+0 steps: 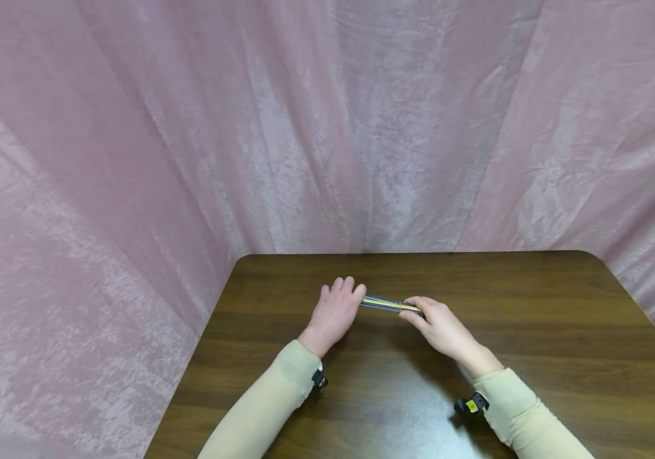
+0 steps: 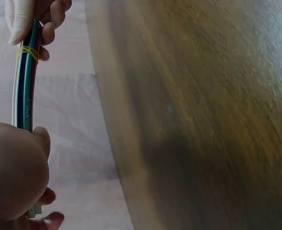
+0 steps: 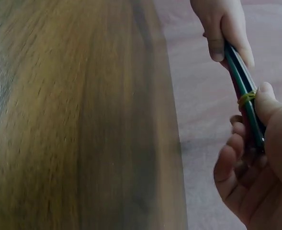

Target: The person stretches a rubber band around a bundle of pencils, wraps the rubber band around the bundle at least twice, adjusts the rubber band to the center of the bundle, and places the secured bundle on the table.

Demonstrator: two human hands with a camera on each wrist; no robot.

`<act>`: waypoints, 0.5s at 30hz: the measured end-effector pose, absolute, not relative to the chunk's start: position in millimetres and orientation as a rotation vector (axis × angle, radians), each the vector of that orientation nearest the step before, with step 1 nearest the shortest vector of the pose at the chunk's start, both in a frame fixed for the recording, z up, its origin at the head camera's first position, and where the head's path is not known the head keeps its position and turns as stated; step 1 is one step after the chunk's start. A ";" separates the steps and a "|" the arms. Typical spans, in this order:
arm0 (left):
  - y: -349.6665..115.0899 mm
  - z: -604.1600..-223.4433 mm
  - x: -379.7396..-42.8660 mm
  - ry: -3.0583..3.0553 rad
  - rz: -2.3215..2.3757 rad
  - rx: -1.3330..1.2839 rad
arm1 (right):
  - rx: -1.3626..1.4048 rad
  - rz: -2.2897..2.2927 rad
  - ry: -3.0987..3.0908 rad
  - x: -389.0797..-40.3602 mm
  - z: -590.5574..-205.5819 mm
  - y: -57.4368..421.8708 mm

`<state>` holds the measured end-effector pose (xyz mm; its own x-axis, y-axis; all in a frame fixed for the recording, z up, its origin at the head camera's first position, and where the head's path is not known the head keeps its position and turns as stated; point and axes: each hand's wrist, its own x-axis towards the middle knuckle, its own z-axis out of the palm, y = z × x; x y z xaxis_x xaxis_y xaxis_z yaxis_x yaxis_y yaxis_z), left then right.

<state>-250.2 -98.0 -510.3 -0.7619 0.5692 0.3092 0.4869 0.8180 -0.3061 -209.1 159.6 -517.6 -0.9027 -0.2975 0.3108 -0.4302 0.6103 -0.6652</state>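
Observation:
Both hands hold a bundle of slim coloured pencils (image 1: 381, 303) between them, raised over the table. My left hand (image 1: 335, 315) grips the bundle's left part, and pale ends (image 2: 34, 210) show below its palm in the left wrist view. Near the other end, my right hand (image 1: 442, 328) pinches the bundle between thumb and fingers. A yellow rubber band (image 3: 246, 99) is wound round the pencils beside the right thumb. Green, dark blue, white and dark red sides show in the wrist views. The stretch inside the left fist is hidden.
A brown wooden table (image 1: 534, 319) with rounded far corners lies beneath the hands. Behind it and at its sides hangs a pink velvety curtain (image 1: 361, 127). Small dark cameras (image 1: 472, 404) are strapped at both wrists, over pale sleeves.

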 end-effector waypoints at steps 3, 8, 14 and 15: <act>-96.4 -510.1 -249.6 -2.660 0.240 -0.794 | 0.625 1.183 -2.663 -211.0 -521.0 160.2; -89.6 -509.9 -246.9 -2.673 0.202 -0.793 | 0.548 1.341 -2.651 -210.4 -528.5 155.9; -80.3 -512.5 -242.5 -2.652 0.237 -0.760 | 0.471 1.564 -2.556 -208.1 -529.8 148.0; -79.1 -513.1 -242.1 -2.660 0.227 -0.752 | 0.465 1.586 -2.541 -208.2 -529.3 147.1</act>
